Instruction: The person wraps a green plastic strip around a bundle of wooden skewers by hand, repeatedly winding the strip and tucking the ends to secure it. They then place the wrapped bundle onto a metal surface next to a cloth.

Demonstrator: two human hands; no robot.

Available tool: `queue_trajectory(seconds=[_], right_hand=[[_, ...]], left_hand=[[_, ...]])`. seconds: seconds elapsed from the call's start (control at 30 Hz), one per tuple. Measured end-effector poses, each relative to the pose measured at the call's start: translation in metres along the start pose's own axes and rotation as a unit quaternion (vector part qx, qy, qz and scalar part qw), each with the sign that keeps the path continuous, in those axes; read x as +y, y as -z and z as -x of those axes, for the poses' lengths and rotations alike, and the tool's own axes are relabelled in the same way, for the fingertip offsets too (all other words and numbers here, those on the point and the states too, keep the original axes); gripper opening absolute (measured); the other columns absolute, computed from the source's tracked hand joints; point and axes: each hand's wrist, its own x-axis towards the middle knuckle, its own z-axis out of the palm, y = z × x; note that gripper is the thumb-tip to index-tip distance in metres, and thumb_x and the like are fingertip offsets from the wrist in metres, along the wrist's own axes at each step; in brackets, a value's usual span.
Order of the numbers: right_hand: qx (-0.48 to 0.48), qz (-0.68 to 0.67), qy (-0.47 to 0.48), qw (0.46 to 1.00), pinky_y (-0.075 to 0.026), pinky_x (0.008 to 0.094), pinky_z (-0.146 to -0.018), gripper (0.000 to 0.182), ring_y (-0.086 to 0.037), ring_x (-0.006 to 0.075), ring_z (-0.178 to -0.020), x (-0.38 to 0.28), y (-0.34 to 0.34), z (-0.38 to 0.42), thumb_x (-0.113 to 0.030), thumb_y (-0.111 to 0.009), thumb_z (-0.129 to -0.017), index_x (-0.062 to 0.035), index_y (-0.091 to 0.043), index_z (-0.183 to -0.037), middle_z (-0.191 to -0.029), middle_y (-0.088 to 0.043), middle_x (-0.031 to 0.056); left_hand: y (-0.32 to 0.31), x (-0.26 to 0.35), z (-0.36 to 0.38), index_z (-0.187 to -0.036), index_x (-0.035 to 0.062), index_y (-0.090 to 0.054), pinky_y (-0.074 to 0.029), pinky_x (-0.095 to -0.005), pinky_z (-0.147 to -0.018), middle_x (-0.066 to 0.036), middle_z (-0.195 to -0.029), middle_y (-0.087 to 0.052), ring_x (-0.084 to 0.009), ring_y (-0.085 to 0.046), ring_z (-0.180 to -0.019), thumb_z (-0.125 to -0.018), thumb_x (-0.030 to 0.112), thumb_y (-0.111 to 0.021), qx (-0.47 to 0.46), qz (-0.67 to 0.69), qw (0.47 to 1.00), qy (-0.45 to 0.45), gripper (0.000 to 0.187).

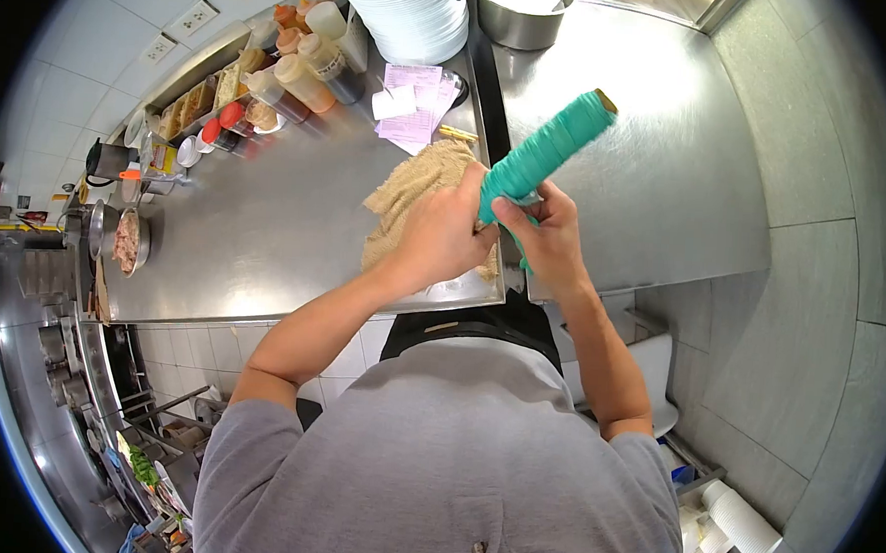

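Observation:
A long green wrapped roll [550, 147] is held at a slant above the steel counter, its far end up to the right. My left hand [444, 226] is closed around the roll's lower left end. On the other side, my right hand [547, 237] pinches the green material at the lower end, thumb and fingers together. A loose green strip hangs below the right hand. Beneath my left hand a tan cloth [407, 190] lies crumpled on the counter. Pink and white papers [410, 105] lie just beyond the cloth.
Sauce bottles [303, 81] and red-capped jars [232, 125] line the back of the steel counter [235, 226]. A stack of white plates [416, 20] and a metal pot [522, 15] stand at the far side. A bowl of meat [129, 242] sits at the left.

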Motion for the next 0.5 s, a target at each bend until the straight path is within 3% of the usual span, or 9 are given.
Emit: queue_trajectory(seconds=[0.13,0.23,0.3,0.4,0.5], right_hand=[[0.040,0.091,-0.090,0.991,-0.037,0.0187,-0.052,0.026,-0.044,-0.0016,-0.058,-0.017,0.011,0.006,-0.014,-0.078,-0.089,-0.0025,-0.060,-0.105,-0.067,-0.052,-0.0093],[0.041,0.060,-0.104,0.992,-0.033,0.0195,-0.053,0.024,-0.041,-0.0010,-0.058,-0.021,0.008,0.006,-0.016,-0.079,-0.089,-0.0062,-0.058,-0.089,-0.062,-0.044,-0.0106],[0.006,0.061,-0.050,0.997,-0.030,0.0197,-0.052,0.026,-0.039,-0.0007,-0.057,-0.017,0.010,0.007,-0.015,-0.079,-0.089,-0.0074,-0.055,-0.083,-0.062,-0.045,-0.0101],[-0.020,0.064,-0.010,0.998,-0.027,0.0203,-0.052,0.026,-0.038,-0.0003,-0.059,-0.024,0.009,0.011,-0.016,-0.077,-0.090,-0.0068,-0.055,-0.079,-0.063,-0.048,-0.0089],[-0.029,0.074,0.015,0.997,-0.028,0.0209,-0.053,0.025,-0.039,-0.0001,-0.060,-0.038,0.007,0.020,-0.016,-0.074,-0.093,-0.0043,-0.058,-0.077,-0.065,-0.051,-0.0071]], left_hand=[[0.002,-0.011,-0.002,-0.120,0.0021,-0.055,-0.052,-0.0414,-0.077,-0.017,-0.092,-0.068,-0.0297,-0.069,-0.087,-0.081,0.007,-0.069,0.007,0.203,0.979,-0.022,0.041],[0.012,-0.008,-0.005,-0.118,0.0020,-0.057,-0.051,-0.0374,-0.079,-0.012,-0.100,-0.067,-0.0201,-0.066,-0.090,-0.082,0.007,-0.068,0.003,0.281,0.958,-0.053,0.038],[0.022,0.000,-0.004,-0.117,0.0019,-0.058,-0.050,-0.0341,-0.080,-0.009,-0.105,-0.066,-0.0148,-0.062,-0.092,-0.082,0.007,-0.068,-0.029,0.305,0.951,-0.035,0.037],[0.025,-0.007,-0.005,-0.114,0.0020,-0.060,-0.051,-0.0307,-0.070,-0.007,-0.097,-0.067,-0.0136,-0.062,-0.079,-0.082,0.005,-0.067,-0.103,0.326,0.940,0.020,0.034],[0.024,-0.010,-0.004,-0.106,0.0018,-0.063,-0.048,-0.0266,-0.058,-0.005,-0.084,-0.066,-0.0110,-0.059,-0.065,-0.080,0.004,-0.067,-0.148,0.423,0.891,0.074,0.026]])
